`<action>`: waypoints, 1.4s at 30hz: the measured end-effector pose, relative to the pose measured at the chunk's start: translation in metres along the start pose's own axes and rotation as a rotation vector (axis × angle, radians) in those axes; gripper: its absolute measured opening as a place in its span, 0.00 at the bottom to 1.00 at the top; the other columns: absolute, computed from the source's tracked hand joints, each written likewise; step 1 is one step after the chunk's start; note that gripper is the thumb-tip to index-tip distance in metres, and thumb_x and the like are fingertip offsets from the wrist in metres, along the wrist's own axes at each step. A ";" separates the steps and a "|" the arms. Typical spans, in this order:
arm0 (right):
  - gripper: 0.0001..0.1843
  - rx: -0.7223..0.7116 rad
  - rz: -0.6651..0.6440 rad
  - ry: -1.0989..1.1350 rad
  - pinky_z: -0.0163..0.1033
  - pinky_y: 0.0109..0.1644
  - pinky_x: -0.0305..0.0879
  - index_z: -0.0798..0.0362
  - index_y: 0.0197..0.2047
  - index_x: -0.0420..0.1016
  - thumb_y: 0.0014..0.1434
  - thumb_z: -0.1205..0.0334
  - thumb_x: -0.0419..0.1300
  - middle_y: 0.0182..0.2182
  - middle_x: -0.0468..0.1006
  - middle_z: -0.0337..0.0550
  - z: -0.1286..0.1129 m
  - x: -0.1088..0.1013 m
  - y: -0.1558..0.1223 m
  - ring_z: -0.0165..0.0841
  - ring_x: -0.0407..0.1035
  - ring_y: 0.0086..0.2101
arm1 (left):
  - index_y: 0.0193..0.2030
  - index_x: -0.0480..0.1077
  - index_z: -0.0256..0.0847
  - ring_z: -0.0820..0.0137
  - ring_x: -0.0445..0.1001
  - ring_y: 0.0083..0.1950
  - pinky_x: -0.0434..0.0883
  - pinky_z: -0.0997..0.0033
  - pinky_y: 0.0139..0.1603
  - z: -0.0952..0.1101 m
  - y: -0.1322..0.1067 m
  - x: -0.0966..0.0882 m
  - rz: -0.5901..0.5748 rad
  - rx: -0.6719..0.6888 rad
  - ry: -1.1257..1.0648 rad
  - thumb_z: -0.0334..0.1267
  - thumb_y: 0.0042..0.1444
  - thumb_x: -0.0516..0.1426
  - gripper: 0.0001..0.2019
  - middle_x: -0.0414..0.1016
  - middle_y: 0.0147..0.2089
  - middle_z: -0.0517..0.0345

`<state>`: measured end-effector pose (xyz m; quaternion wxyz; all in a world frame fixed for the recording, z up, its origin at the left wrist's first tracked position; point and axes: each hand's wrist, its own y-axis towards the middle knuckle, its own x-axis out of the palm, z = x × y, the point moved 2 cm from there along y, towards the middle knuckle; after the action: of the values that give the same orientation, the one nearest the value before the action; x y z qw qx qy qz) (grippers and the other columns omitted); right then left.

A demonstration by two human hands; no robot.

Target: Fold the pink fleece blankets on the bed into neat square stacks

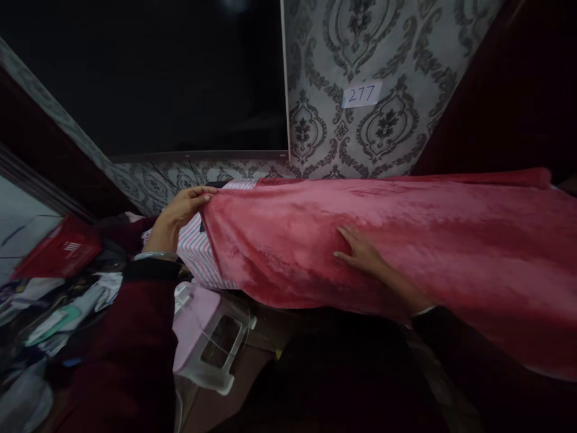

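Observation:
A red plush blanket (288, 240) lies spread along a long surface below the wall. Its far left corner is pinched between the thumb and fingers of my left hand (187, 207). My right hand (360, 252) rests on the middle of the blanket, fingers spread on the pile. Under the blanket's left end, a striped cloth (201, 252) in white, pink and grey sticks out. Soft folds run across the blanket's left part, while its right end reaches past the edge of the view.
A pink and white plastic stool (207, 337) stands on the floor close to the near edge. Clothes and shoes (67, 319) are piled at the left beside a red bag (63, 246). A large television (180, 78) hangs on the patterned wall (383, 48), with a paper label (362, 95) reading 277.

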<state>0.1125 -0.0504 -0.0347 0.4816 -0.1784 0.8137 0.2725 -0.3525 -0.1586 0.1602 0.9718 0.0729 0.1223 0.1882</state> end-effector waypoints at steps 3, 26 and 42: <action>0.53 0.044 -0.056 -0.008 0.63 0.74 0.49 0.53 0.78 0.52 0.59 0.33 0.61 0.75 0.54 0.57 -0.011 0.005 0.013 0.54 0.48 0.73 | 0.36 0.81 0.37 0.70 0.71 0.34 0.70 0.73 0.34 0.014 0.000 0.003 0.040 0.008 -0.004 0.40 0.33 0.73 0.20 0.79 0.35 0.54; 0.11 0.085 0.334 -0.025 0.44 0.46 0.69 0.50 0.36 0.74 0.65 0.65 0.50 0.37 0.81 0.52 -0.029 -0.005 0.035 0.43 0.73 0.40 | 0.35 0.81 0.40 0.61 0.74 0.43 0.73 0.66 0.46 0.013 0.007 0.001 -0.009 0.036 0.246 0.49 0.34 0.72 0.21 0.81 0.38 0.53; 0.11 -0.150 0.272 -0.037 0.46 0.47 0.68 0.50 0.42 0.75 0.68 0.60 0.52 0.39 0.79 0.51 -0.025 -0.031 0.023 0.44 0.72 0.41 | 0.32 0.81 0.44 0.60 0.74 0.43 0.71 0.68 0.45 -0.008 0.009 -0.012 -0.126 0.002 0.451 0.52 0.35 0.71 0.19 0.81 0.36 0.55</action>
<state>0.0975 -0.0462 0.0090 0.4406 -0.0972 0.7985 0.3985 -0.3682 -0.1541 0.1570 0.9296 0.0220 0.3408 0.1386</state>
